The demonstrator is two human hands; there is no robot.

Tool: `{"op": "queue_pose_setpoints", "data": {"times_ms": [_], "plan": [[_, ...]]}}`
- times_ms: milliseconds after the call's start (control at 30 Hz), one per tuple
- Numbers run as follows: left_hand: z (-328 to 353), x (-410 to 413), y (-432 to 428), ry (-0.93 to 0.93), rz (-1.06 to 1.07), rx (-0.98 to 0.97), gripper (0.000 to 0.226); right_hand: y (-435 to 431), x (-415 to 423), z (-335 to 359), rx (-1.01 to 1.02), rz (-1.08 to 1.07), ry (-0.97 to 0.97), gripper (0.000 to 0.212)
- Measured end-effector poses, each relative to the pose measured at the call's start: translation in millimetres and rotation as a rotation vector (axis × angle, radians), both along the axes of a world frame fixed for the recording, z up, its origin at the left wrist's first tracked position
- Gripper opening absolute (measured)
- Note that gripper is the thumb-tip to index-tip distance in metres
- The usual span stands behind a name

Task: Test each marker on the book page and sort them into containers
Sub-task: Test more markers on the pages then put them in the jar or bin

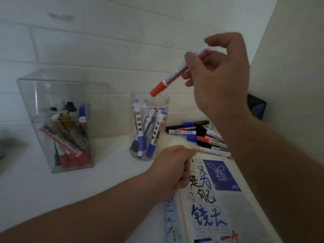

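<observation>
Right hand (219, 81) raised above the counter (105, 176), thumb and fingers grasping a red marker (168, 79) around its barrel; cap is on and points down-left, its tip just over the mouth of the round jar (136, 100); looks like the drop-in step, marker tilted so it can slide in cap first.

Round jar holds mostly blue-capped markers standing on end; square bin (52, 95) to its left, well apart, has the red-capped ones plus some dark ones; so red may belong in the bin rather than the jar, but sorting could be by works/doesn't work, cannot tell.

Left hand (171, 169) rests on the top left corner of the open book (228, 207), fingers clenched; probably pinning the page flat for testing; whether it pinches the page edge or anything else, cannot tell.

Page already covered in black, blue and red strokes, so testing is well along; red strokes at the bottom edge fit this marker's colour.

Pile of loose markers (201, 135) lies behind the book, right of the jar, kept within reach of the right hand; those look untested, so a fair share is left.

Risk: marker hits the jar rim or the upright markers inside and bounces out.
</observation>
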State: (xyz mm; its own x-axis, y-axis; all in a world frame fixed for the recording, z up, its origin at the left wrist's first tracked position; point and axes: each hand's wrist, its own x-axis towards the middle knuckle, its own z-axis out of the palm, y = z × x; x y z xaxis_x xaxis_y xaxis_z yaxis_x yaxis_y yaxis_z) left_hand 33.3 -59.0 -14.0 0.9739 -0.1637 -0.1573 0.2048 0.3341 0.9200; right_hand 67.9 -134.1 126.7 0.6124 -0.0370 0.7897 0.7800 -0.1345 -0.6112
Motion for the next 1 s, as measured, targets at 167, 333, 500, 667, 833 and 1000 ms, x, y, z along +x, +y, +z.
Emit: {"op": "queue_pose_setpoints", "data": {"times_ms": [167,333,500,667,833,1000], "plan": [[-0.3,1.9,0.2,0.004,-0.021,0.043,0.044,27.2,49.3,-9.8,-0.254,-0.133,0.098,0.006],[-2.5,2.6,-3.9,-0.058,-0.080,0.180,0.044,14.0,68.6,-33.3,-0.703,-0.330,0.032,0.020],[-6.4,-2.2,-11.3,-0.305,-0.195,0.622,0.039,-56.1,80.2,-50.2,-0.735,-0.440,0.249,0.014],[-1.5,-6.9,-17.1,-0.474,-0.442,0.965,0.034,-111.0,81.2,-97.6,-1.247,-0.446,0.545,0.007],[-1.2,-10.5,-20.0,-0.557,-0.437,1.109,0.038,-130.3,83.9,-115.0,-1.282,-0.510,0.547,0.031],[-3.9,-11.8,-22.2,-0.586,-0.405,1.161,0.039,-138.9,97.0,-122.2,-1.315,-0.584,0.507,0.035]]}}
